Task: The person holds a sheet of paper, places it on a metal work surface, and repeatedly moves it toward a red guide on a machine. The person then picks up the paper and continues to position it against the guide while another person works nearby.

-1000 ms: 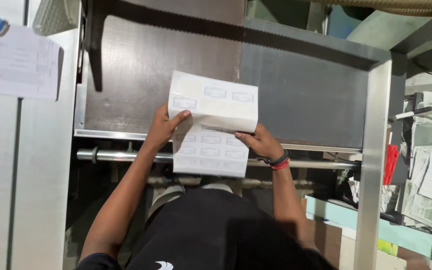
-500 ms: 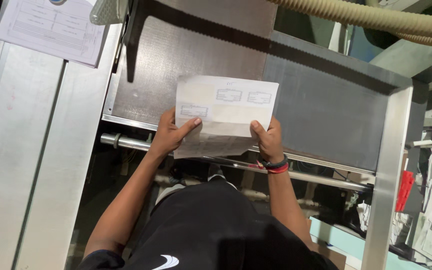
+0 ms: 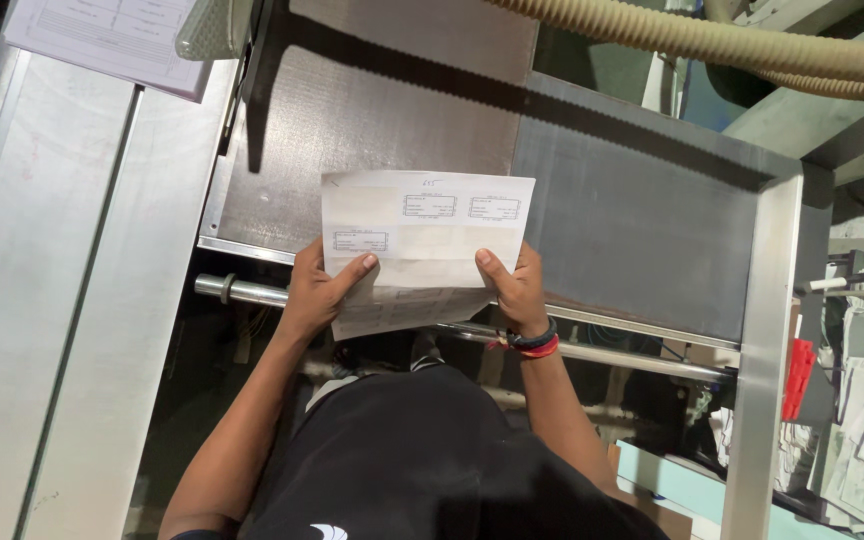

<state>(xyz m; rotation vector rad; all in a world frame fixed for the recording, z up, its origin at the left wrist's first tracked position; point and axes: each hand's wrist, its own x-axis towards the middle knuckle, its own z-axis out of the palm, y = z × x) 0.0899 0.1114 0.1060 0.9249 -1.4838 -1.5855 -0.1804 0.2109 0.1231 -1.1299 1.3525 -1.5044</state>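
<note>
I see left hand and right hand both closed on folded white paper sheet with printed boxes, one at each lower corner. Sheet held flat over dark metal machine table, just above steel roller bar. My judgement: keep edges level, grip even, no creasing. Thumbs lie on top face, remaining fingers hidden beneath; sheet pinched between. Beige ribbed hose well apart overhead.

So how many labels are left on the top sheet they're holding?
3 on the label sheet: two side by side at upper right, one lower left by the left hand. The right hand may hide more.
</note>
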